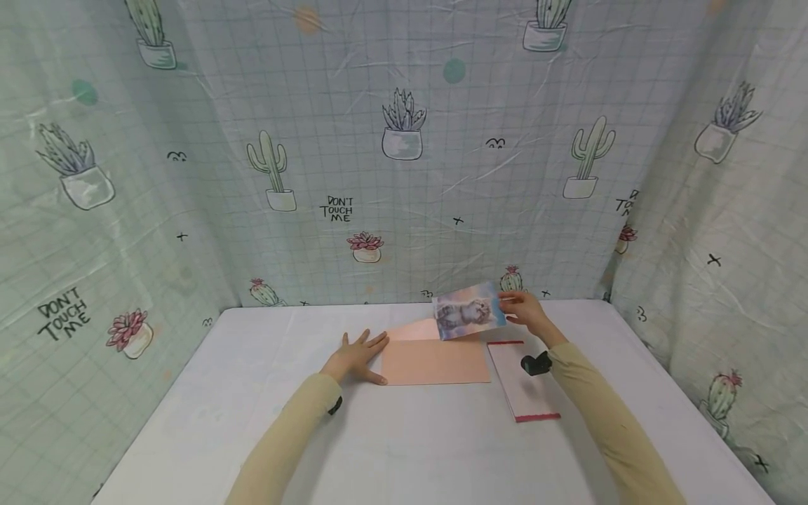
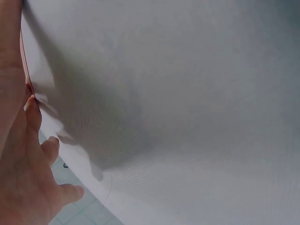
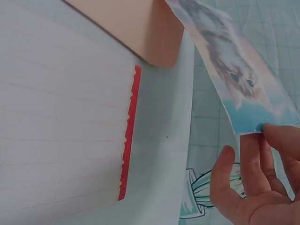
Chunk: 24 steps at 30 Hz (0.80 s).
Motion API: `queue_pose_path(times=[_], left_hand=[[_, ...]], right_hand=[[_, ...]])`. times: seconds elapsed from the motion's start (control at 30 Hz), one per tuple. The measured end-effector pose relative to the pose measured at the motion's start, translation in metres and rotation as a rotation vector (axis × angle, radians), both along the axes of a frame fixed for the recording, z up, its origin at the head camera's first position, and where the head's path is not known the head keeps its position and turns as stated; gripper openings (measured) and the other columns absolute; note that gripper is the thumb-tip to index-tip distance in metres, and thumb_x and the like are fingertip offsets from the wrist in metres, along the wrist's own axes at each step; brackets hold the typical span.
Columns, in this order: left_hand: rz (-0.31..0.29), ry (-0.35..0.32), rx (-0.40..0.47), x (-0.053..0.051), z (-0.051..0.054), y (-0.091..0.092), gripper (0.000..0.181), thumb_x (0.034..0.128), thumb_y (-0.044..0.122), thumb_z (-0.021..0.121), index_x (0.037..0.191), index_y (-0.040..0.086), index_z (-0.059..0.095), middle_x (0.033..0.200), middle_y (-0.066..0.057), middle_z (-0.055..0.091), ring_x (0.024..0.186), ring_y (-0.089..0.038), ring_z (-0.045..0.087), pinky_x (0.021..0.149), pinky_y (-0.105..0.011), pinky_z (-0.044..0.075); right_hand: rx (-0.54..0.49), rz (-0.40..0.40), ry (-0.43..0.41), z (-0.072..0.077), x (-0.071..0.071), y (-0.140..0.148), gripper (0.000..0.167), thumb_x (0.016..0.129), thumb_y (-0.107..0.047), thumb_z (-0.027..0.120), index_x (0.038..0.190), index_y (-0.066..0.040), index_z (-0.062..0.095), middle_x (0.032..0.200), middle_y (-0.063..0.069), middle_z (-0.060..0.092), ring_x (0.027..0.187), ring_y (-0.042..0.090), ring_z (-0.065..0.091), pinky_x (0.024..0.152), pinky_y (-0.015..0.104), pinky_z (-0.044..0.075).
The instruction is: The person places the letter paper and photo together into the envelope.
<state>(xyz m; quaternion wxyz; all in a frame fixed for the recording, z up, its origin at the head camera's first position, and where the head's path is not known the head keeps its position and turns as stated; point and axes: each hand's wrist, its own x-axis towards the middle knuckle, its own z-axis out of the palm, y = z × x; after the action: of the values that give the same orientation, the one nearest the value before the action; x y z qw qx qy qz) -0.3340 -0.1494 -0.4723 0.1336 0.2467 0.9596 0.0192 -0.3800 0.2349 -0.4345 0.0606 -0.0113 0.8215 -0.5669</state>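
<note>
Over the far right part of the envelope [image 1: 435, 363], the cat card [image 1: 468, 313] hides some of its paler flap [image 1: 407, 330]; my right wrist view cuts off the card's far end, and my left one shows only a thin edge of the envelope. A dark wrist camera [image 1: 535, 363] blocks part of the lined paper [image 1: 519, 389], which lies on the surface [image 1: 404, 442] to the envelope's right, red strips [image 1: 538, 418] at its ends. A cactus-print cloth [image 1: 404, 196] hangs behind. My right hand [image 1: 527, 312] pinches the card by its right end, holding it raised and tilted, while my left hand [image 1: 356, 358] lies with fingers spread, touching the envelope's left edge.
</note>
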Motion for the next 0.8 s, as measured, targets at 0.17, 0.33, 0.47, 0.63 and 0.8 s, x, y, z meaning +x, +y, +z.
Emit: queue_pose_path(times=[0.17,0.33,0.47,0.63,0.8], left_hand=[[0.003,0.002,-0.006,-0.001,-0.002,-0.001,0.096,0.0704,0.059,0.062,0.144,0.016,0.019,0.151,0.0,0.013,0.138,-0.035,0.01,0.101,-0.068,0.007],[0.001,0.012,0.008,-0.002,-0.003,-0.002,0.096,0.0702,0.057,0.064,0.143,0.014,0.02,0.151,-0.001,0.014,0.138,-0.035,0.01,0.1,-0.069,0.006],[0.002,0.013,0.016,-0.001,-0.003,-0.003,0.096,0.0698,0.058,0.064,0.144,0.015,0.019,0.151,0.0,0.014,0.138,-0.034,0.009,0.101,-0.068,0.006],[0.0,0.018,0.025,-0.001,-0.005,-0.004,0.096,0.0696,0.058,0.063,0.144,0.016,0.019,0.151,0.001,0.014,0.138,-0.034,0.009,0.1,-0.068,0.006],[0.001,0.012,0.038,-0.001,-0.005,-0.004,0.096,0.07,0.058,0.063,0.144,0.015,0.018,0.151,0.001,0.013,0.138,-0.034,0.009,0.1,-0.069,0.005]], right_hand=[[-0.011,-0.056,0.048,-0.004,-0.004,0.002,0.04,0.09,-0.012,0.051,0.128,0.002,0.045,0.105,0.012,0.052,0.083,0.008,0.056,0.082,0.033,0.05],[0.002,-0.099,0.1,-0.009,-0.009,0.0,0.038,0.09,-0.011,0.052,0.126,0.001,0.048,0.112,0.022,0.053,0.098,0.026,0.057,0.088,0.044,0.047],[0.014,-0.083,0.122,-0.012,-0.013,-0.004,0.036,0.09,-0.01,0.051,0.125,-0.001,0.05,0.114,0.028,0.052,0.106,0.036,0.054,0.085,0.043,0.048],[0.052,-0.044,0.173,-0.014,-0.015,-0.01,0.033,0.091,-0.007,0.049,0.122,0.001,0.051,0.11,0.031,0.055,0.085,0.025,0.059,0.058,0.029,0.043],[0.056,-0.035,0.168,-0.017,-0.015,-0.018,0.031,0.09,-0.006,0.05,0.12,0.002,0.053,0.106,0.031,0.056,0.069,0.013,0.051,0.054,0.032,0.041]])
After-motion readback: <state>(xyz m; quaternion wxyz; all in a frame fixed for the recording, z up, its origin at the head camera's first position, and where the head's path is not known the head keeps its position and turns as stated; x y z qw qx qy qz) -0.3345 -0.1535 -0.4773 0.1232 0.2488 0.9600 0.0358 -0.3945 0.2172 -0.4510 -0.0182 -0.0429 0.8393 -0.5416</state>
